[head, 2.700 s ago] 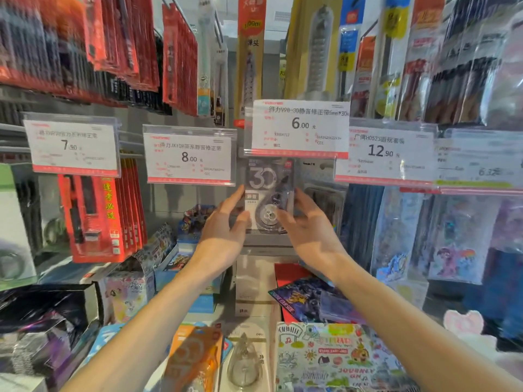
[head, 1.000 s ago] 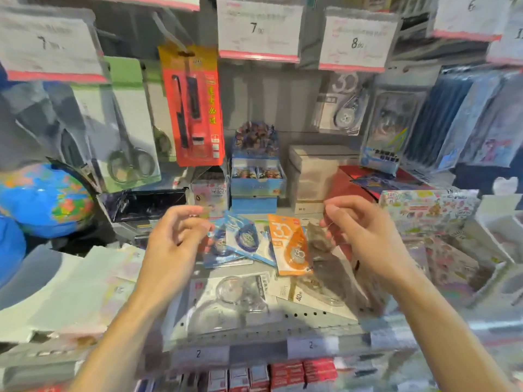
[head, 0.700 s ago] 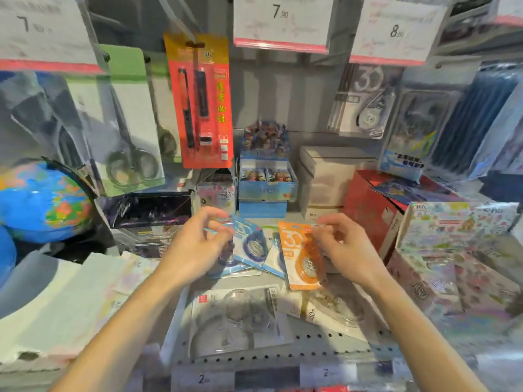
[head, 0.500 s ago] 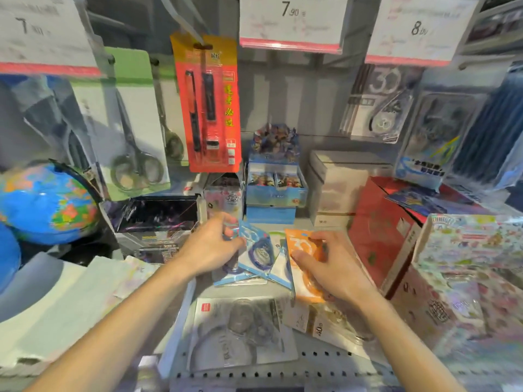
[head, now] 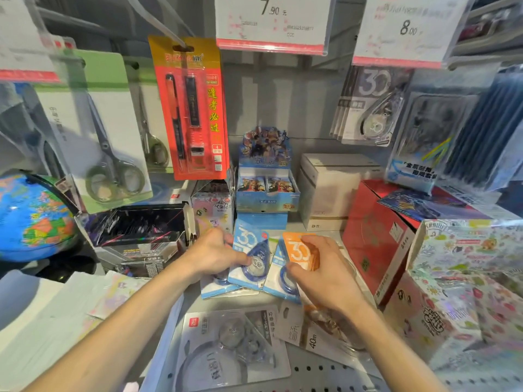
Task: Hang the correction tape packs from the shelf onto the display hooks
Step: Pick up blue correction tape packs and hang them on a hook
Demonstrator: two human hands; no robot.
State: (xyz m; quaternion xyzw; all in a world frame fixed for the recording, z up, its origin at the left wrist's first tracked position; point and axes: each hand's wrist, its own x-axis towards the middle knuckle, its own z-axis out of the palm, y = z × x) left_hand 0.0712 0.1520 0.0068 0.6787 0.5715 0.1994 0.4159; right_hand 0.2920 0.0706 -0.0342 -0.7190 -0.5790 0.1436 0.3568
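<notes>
Shelf [head: 319, 372]: crowded, perforated; loose packs mid-surface.
Left hand [head: 215, 254]: fingers pinched on blue pack [head: 250, 258].
Right hand [head: 319, 271]: clamped on orange pack [head: 297, 251].
Risk: overlapping packs may drag, slide off front edge.

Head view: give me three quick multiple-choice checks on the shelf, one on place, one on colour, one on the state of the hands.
1. Where does the grey 30 correction tape pack hang?
A. Under the 8.00 price tag
B. Beside the globe
C. Flat on the shelf

2. What colour is the pack under the right hand?
A. Green
B. Orange
C. Black

3. What is the left hand doing?
A. Raised to a hook
B. Holding scissors
C. Resting on a blue pack on the shelf

Answers:
1 A, it hangs just below the 8.00 price tag.
2 B, the orange pack shows between its fingers.
3 C, its fingers lie on the blue pack.
</notes>
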